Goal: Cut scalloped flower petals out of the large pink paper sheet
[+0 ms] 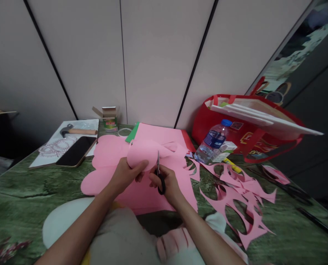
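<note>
My left hand [131, 171] pinches a curved piece of pink paper [142, 152], thumb on top. In my right hand [165, 182] is a pair of scissors [161, 180] with black handles, fingers wrapped through the loops. The blades point away from me at the right part of the held paper. Whether they are biting into it is too small to tell. Beneath both hands lie larger pink sheets [106, 151], one with a scalloped left edge. Several curved pink offcuts [224, 195] are scattered to the right.
A water bottle [212, 141] leans by a red bag [205, 110] at the right. On the left are a phone [76, 151], a hammer [82, 131] and an open small box [110, 123]. A plush toy [122, 235] lies in front of me. A pale panelled wall [158, 66] stands behind the table.
</note>
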Demonstrator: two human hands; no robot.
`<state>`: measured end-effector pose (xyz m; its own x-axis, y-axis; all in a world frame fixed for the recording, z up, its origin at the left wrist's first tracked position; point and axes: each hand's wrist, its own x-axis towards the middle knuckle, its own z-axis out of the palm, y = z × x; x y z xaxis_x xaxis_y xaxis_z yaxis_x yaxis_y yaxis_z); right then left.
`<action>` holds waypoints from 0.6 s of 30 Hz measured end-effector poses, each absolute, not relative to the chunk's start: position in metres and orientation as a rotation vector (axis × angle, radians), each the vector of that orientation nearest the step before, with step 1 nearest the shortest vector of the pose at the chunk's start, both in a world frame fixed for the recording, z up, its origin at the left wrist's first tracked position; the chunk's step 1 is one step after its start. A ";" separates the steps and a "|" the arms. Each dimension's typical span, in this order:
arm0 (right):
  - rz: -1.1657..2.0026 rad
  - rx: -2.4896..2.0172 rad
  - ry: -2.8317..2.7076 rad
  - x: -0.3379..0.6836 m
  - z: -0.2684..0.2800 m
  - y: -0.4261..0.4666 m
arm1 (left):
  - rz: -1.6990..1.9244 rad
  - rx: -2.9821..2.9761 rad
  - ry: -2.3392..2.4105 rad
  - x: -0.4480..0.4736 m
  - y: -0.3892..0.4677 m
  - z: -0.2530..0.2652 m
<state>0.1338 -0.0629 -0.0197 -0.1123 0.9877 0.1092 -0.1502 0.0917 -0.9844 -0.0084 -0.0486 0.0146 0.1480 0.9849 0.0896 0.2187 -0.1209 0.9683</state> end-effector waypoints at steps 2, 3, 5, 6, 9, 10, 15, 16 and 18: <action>1.288 -0.969 -1.233 0.134 -0.020 -0.063 | 1.075 1.515 1.213 -0.009 -0.048 0.015; 1.288 -0.970 -1.232 0.134 -0.019 -0.063 | 1.081 1.513 1.210 -0.009 -0.048 0.015; 1.291 -0.973 -1.228 0.134 -0.019 -0.064 | 1.091 1.510 1.202 -0.009 -0.048 0.015; 1.292 -0.974 -1.226 0.134 -0.019 -0.064 | 1.095 1.509 1.199 -0.009 -0.048 0.015; 1.298 -0.976 -1.221 0.134 -0.020 -0.064 | 1.100 1.507 1.189 -0.009 -0.048 0.014; 1.301 -0.977 -1.219 0.134 -0.020 -0.064 | 1.100 1.507 1.186 -0.009 -0.048 0.014; 1.306 -0.974 -1.217 0.134 -0.021 -0.063 | 1.109 1.513 1.162 -0.010 -0.047 0.012; 1.306 -0.974 -1.217 0.134 -0.021 -0.063 | 1.111 1.514 1.160 -0.010 -0.047 0.011; 1.306 -0.977 -1.215 0.134 -0.023 -0.062 | 1.115 1.514 1.159 -0.010 -0.047 0.011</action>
<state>0.1339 -0.0622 -0.0226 -0.1128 0.9897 0.0886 -0.1596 0.0700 -0.9847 -0.0104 -0.0469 0.0108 0.1543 0.9794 0.1304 0.1687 -0.1562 0.9732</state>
